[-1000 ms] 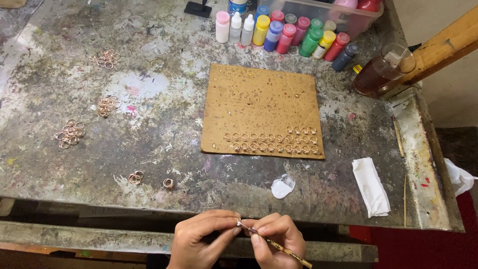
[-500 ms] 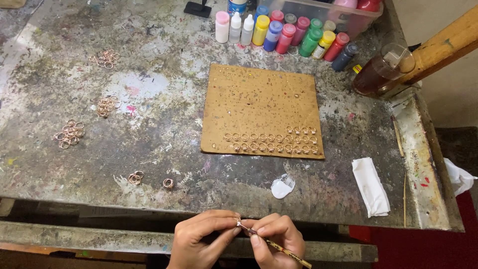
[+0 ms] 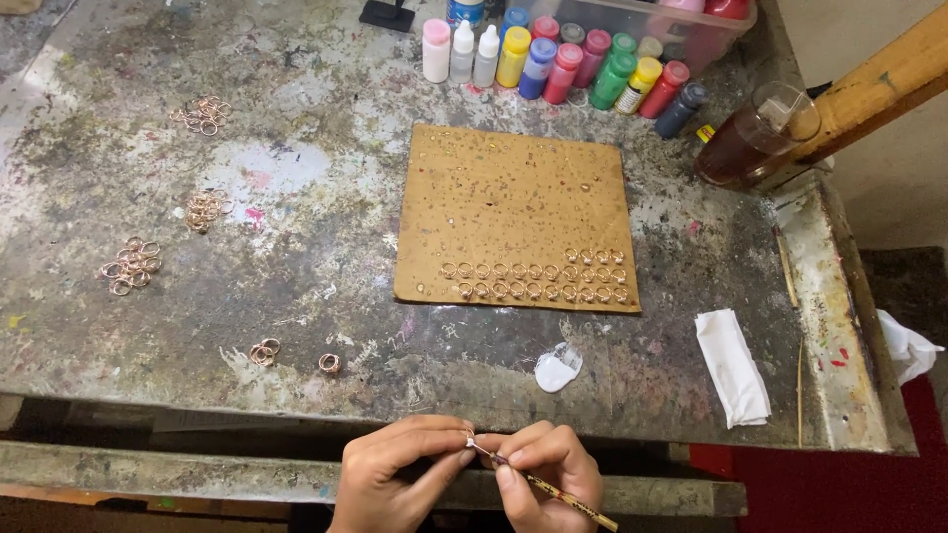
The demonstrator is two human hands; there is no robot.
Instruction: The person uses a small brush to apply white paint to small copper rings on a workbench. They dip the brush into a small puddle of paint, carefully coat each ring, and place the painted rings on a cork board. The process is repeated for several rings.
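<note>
My left hand pinches a small metal ring at the near edge of the worktable. Beside it, my right hand holds a thin patterned brush like a pen, its tip touching the ring. Both hands hover below the table's front edge. Farther back lies a brown cardboard sheet with two rows of rings stuck along its near side.
Loose copper rings lie in piles at the left and near the front. Small paint bottles line the back. There is a white paint blob, a folded white cloth, and a jar of brown liquid at right.
</note>
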